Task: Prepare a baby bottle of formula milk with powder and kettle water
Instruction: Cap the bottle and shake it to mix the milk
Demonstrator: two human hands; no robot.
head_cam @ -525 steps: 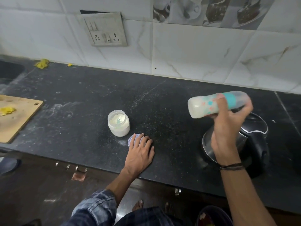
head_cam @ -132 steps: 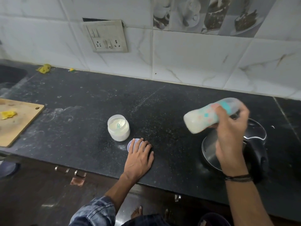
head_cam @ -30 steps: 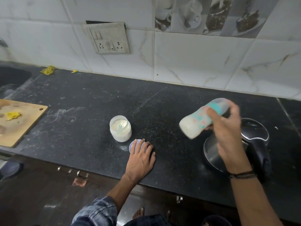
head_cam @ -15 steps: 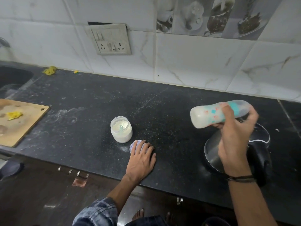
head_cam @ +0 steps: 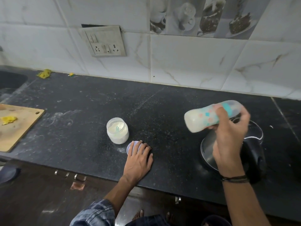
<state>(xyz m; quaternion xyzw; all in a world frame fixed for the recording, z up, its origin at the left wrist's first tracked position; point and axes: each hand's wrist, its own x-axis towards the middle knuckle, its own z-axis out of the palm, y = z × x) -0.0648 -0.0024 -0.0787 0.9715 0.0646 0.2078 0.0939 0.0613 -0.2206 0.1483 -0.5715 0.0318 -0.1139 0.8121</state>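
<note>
My right hand [head_cam: 229, 137] grips a baby bottle [head_cam: 203, 119] filled with milky liquid. The bottle lies nearly sideways in the air above the steel and black kettle [head_cam: 254, 154], its base pointing left. An open jar of white powder [head_cam: 117, 130] with a small blue scoop inside stands in the middle of the black counter. My left hand [head_cam: 139, 158] lies flat, fingers spread, on the jar's lid [head_cam: 130, 146], just right of the jar and in front of it.
A wooden cutting board [head_cam: 16, 126] with a yellow scrap lies at the left edge. A sink [head_cam: 9, 82] sits far left. A switch and socket plate [head_cam: 105, 41] hangs on the tiled wall. Powder dust marks the counter [head_cam: 81, 103].
The bottle has swung back and forth in my right hand, with its base now lower and further left than half a second ago. My left hand has stayed on the lid.
</note>
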